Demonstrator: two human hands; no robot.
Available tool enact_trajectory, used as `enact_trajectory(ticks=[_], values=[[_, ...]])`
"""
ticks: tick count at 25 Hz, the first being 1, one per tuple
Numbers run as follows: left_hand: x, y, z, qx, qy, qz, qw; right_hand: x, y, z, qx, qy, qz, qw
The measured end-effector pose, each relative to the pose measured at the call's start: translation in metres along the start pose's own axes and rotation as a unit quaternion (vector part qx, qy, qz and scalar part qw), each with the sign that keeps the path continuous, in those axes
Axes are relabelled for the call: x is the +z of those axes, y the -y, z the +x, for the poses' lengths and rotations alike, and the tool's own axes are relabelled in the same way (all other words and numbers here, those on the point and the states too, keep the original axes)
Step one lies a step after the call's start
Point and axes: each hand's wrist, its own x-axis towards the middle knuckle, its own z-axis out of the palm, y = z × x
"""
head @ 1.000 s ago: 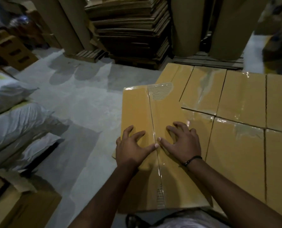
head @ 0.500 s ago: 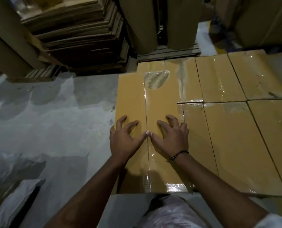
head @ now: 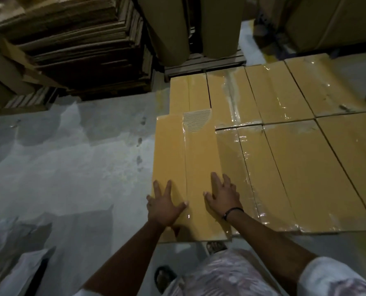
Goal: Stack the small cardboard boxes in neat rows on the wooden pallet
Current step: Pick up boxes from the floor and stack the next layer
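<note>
Concrete floor (head: pixel 77 167) borders the leftmost box (head: pixel 199 161), its long axis pointing away.

Box (head: pixel 199 163) set at centre, just left of rows of boxes (head: pixel 306 167); cardboard stack (head: pixel 71 43) seen upper left, rolls (head: pixel 169 28) top centre, floor (head: pixel 71 167) left.

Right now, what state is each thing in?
End box, taped shut, left end of near row.
Left hand, open, fingers spread flat on it.
Right hand, open, flat on it.
Other boxes, taped shut, side by side in two rows.
</note>
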Motion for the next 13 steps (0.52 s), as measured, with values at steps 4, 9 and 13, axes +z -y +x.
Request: enact_trajectory(ticks=[4,9,13], values=[[0.024,0.044,-0.031,0.056,0.007,-0.058,0.997,0.025,-0.002,-0.046,0.048,-0.046,-0.02,0.998],[0.031,0.092,-0.059,0.129,0.012,-0.129,0.983,0.058,0.01,-0.101,0.078,-0.034,-0.028,0.996],[0.031,0.114,-0.064,0.181,0.036,-0.122,0.975,0.07,0.015,-0.118,0.109,-0.032,0.023,0.993]])
